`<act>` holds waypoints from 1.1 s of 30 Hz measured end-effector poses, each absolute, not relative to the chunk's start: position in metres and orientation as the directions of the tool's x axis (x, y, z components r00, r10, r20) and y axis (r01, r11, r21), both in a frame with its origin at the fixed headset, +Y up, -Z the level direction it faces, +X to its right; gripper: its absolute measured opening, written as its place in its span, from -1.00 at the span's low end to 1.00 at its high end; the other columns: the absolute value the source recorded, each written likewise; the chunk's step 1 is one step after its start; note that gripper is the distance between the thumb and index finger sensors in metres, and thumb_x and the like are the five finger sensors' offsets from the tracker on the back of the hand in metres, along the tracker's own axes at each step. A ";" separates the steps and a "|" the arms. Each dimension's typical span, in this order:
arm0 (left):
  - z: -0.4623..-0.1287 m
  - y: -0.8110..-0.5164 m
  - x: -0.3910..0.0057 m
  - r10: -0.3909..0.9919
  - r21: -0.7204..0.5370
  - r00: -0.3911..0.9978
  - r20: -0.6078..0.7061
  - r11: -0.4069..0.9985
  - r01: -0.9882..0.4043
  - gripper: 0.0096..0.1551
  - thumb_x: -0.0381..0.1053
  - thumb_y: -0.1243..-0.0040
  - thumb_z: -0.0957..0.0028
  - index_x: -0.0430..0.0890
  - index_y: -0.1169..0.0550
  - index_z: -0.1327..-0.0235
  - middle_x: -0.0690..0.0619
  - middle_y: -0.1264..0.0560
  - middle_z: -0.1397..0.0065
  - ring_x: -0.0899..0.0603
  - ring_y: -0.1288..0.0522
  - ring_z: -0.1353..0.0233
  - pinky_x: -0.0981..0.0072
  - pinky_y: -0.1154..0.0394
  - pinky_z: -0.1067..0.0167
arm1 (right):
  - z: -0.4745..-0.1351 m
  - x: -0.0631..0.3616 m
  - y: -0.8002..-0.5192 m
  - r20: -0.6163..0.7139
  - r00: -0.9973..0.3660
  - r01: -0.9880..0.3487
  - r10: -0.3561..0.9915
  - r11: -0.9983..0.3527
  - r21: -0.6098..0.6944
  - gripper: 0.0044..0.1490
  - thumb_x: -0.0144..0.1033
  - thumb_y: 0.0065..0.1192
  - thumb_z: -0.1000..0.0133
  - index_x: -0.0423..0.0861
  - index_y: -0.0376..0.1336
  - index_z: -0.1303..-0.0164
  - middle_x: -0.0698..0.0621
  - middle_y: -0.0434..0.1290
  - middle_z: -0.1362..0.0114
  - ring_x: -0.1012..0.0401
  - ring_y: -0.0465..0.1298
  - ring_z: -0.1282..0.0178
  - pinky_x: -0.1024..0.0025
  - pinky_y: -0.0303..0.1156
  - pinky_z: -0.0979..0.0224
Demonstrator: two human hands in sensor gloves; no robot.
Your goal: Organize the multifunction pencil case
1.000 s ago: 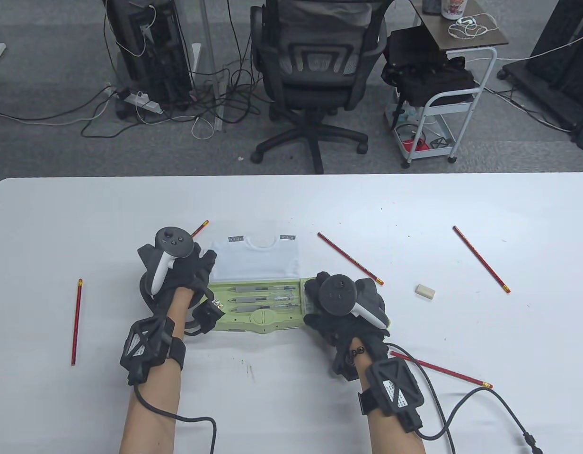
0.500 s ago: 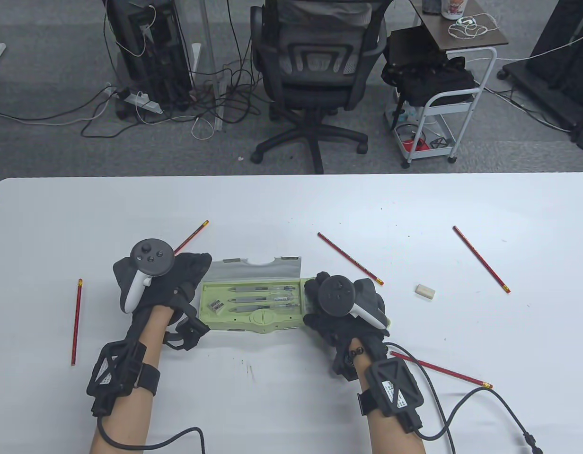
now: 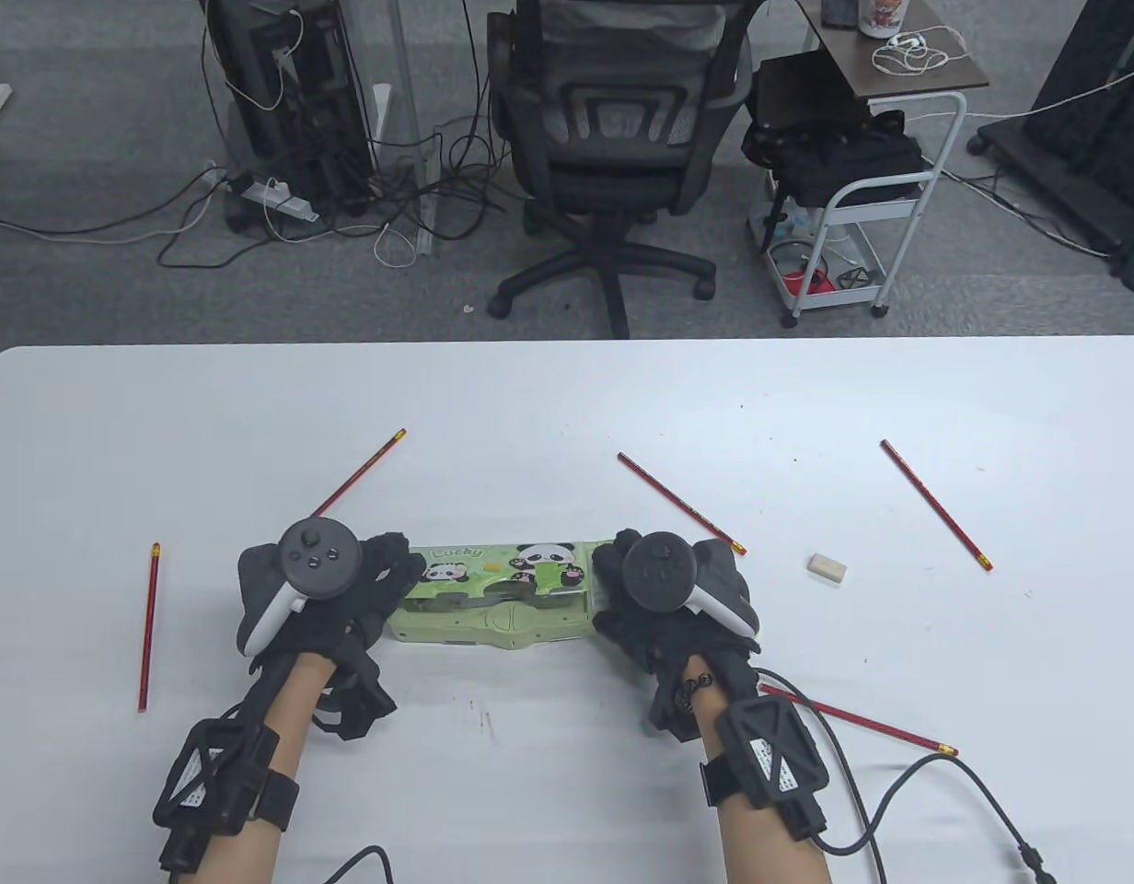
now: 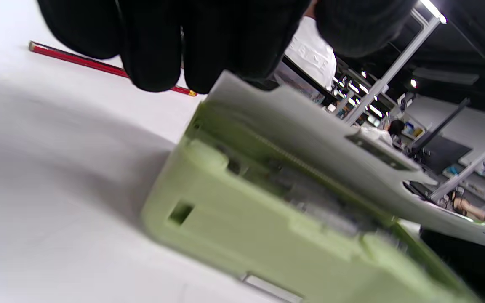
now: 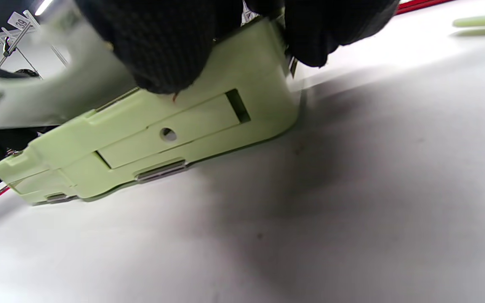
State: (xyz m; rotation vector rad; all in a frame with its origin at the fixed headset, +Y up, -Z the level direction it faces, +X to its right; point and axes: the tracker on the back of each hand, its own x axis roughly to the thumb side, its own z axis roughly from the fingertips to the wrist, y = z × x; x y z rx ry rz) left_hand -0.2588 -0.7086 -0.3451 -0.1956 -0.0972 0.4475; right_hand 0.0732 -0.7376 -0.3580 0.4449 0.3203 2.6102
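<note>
The green pencil case (image 3: 498, 619) lies near the table's front edge between both hands. Its panda-printed lid (image 3: 503, 564) is tilted low over the base, with a narrow gap left along the front. My left hand (image 3: 387, 575) holds the lid's left end, fingers over the outer face (image 4: 154, 63); the lid's grey inside (image 4: 310, 134) stands just above the green base (image 4: 246, 227). At the case's right end my right hand (image 3: 613, 589) grips the base (image 5: 162, 134), its fingers (image 5: 162, 50) curled over the top edge. The contents are hidden under the lid.
Several red pencils lie loose on the white table: one far left (image 3: 149, 626), one behind the left hand (image 3: 360, 474), one behind the case (image 3: 682, 505), one far right (image 3: 935, 505), one by my right wrist (image 3: 852, 718). A white eraser (image 3: 827, 567) sits right of the case.
The lid stood upright a second ago and showed the pens and sharpener inside. My left hand has swung it down towards me until nearly flat. The right hand has stayed in place.
</note>
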 end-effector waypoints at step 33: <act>-0.333 -0.737 -0.256 0.234 -0.135 0.951 0.204 0.968 -0.210 -0.31 0.13 -0.15 -0.18 -0.02 -0.34 -0.59 -0.16 -0.25 -0.75 -0.45 -0.36 -0.63 -0.51 -0.31 -0.39 | -0.364 0.017 -0.717 -0.049 -0.890 -0.423 0.454 -0.780 0.462 0.40 0.07 0.30 -0.08 -0.62 -0.28 -0.63 -0.66 -0.45 -0.55 -0.64 -0.26 -0.49 -0.53 -0.17 -0.46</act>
